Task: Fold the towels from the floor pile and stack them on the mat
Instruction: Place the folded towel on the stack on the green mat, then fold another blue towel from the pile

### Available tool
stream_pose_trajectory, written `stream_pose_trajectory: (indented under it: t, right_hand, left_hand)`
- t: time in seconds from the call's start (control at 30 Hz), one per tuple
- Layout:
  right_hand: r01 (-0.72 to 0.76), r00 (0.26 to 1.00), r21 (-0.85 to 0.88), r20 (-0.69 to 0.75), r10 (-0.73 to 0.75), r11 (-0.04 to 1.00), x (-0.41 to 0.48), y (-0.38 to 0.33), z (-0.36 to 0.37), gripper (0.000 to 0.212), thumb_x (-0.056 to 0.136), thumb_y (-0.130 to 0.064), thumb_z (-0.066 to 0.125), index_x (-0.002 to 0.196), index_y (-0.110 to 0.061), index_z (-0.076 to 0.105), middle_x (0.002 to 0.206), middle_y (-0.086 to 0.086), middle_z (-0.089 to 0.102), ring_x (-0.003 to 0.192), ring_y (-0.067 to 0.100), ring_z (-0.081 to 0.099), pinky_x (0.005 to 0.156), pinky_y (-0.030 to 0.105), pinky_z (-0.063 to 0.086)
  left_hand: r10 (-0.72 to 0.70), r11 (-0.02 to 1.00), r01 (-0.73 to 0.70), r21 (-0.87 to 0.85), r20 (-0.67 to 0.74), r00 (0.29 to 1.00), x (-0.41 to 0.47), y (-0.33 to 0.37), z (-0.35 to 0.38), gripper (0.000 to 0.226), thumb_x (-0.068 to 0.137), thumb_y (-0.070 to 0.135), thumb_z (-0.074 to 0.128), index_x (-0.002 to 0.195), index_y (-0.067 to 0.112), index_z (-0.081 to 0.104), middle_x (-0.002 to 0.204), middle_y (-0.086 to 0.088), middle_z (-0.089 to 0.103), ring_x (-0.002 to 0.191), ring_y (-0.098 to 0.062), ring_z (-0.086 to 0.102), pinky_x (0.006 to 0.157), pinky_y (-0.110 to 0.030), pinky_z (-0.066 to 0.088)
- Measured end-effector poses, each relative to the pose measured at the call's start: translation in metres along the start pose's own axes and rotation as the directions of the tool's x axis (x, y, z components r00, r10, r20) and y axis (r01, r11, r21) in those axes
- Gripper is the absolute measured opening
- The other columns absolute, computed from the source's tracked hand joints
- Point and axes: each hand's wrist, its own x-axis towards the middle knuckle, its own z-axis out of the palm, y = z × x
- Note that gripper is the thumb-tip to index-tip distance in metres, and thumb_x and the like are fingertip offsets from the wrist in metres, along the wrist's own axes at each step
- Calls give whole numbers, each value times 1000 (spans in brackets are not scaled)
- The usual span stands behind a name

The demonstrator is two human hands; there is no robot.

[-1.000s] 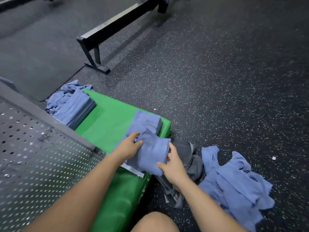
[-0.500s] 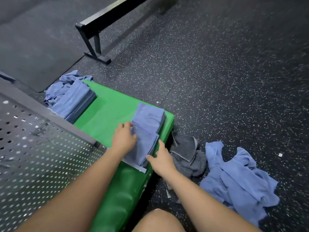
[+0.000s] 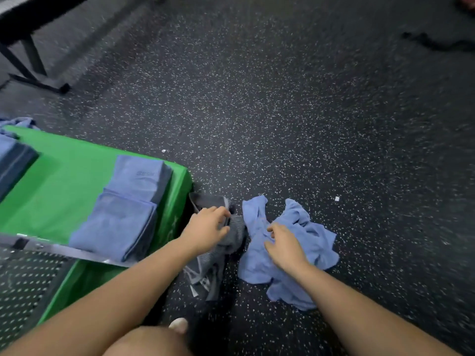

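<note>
Hands have left the mat and dropped to the floor pile. Half a second ago both were pressing a freshly folded pale blue towel (image 3: 115, 227) onto the bright green padded mat (image 3: 64, 176). Now that towel lies released at the mat's near right corner, overlapping a second folded blue towel (image 3: 141, 173) just behind it along the right edge. A further stack of folded blue towels (image 3: 12, 155) sits at the mat's far left edge, partly cut off by the view.

The left hand (image 3: 208, 227) is on a crumpled grey ribbed towel (image 3: 213, 263) that lies on the black speckled rubber floor (image 3: 308, 111), touching the mat's right side. Its fingers and thumb are curled around a fold of the grey cloth. The right hand (image 3: 282, 246) rests on a crumpled pale blue towel (image 3: 303, 242) just beside the grey one. Its fingers are bent into the cloth, but I cannot tell whether they pinch it or only press.

One fold looks finished and the next pick-up is starting. At least two towels remain unfolded on the floor. Motion blur softens the whole picture.

A perforated grey metal panel (image 3: 25, 278) crosses the lower left, over the mat's near edge. A black metal bench frame (image 3: 25, 60) stands at the upper left, and the person's bare knee (image 3: 144, 340) shows at the bottom.
</note>
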Motion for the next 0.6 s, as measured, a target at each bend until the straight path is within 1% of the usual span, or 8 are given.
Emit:
stream_pose_trajectory:
  t: [0.07,0.17,0.23,0.3,0.33,0.43,0.5,0.6]
  right_hand:
    - [-40,999,-98,14,42,994,-1,34,-2,35,101,-25,60,135,-20,56,132,7,60,118,31,61,95,43,52]
    - [-71,996,-253,28,81,965,-4,72,3,27,102,-26,58,128,-23,55,130,5,58,122,32,59,97,45,51]
    - [-92,995,-326,2,98,941,-4,91,9,31,100,-32,62,128,-23,51,130,5,56,125,32,57,100,45,51]
    - [-126,992,-348,-32,122,929,-4,106,18,37,99,-38,66,128,-22,49,131,5,56,126,30,56,102,43,51]
    - [-130,991,-352,-51,120,927,-3,110,21,35,100,-37,66,126,-21,50,129,4,57,125,29,57,101,42,51]
    - [-139,988,-320,-105,110,937,2,114,26,12,105,-21,51,117,-21,56,120,5,64,117,28,61,95,42,50]
    - [-146,982,-248,-151,111,958,4,114,24,13,108,-22,48,108,-19,61,109,5,68,108,30,65,89,45,51]
    - [-133,980,-20,-150,128,991,7,109,9,17,109,-27,48,96,-19,54,90,4,68,88,34,67,75,48,52]
  left_hand:
    - [71,997,-74,26,77,995,2,10,12,29,98,43,65,125,33,62,116,8,69,113,-24,63,93,-45,53]
    - [127,991,-131,10,192,973,1,14,24,21,96,43,67,115,36,64,104,16,68,103,-14,64,91,-42,55]
    - [145,989,-147,-7,215,966,1,16,27,18,97,42,70,113,35,66,102,15,69,98,-11,65,89,-38,55]
    - [161,987,-160,-24,214,964,3,18,28,15,98,38,71,112,34,67,101,14,71,94,-8,66,87,-35,54]
    - [160,987,-158,-26,209,965,3,18,27,13,99,36,71,112,34,68,101,15,72,93,-7,66,86,-33,54]
    - [168,986,-167,-23,199,965,4,21,22,14,100,33,69,114,31,70,101,16,72,92,-6,66,86,-31,54]
    - [181,983,-180,-21,209,961,5,25,19,14,101,33,69,115,30,71,101,16,72,92,-6,66,86,-29,54]
    - [197,980,-196,-26,218,956,7,34,10,15,100,32,70,115,30,71,100,17,72,92,-5,66,86,-28,53]
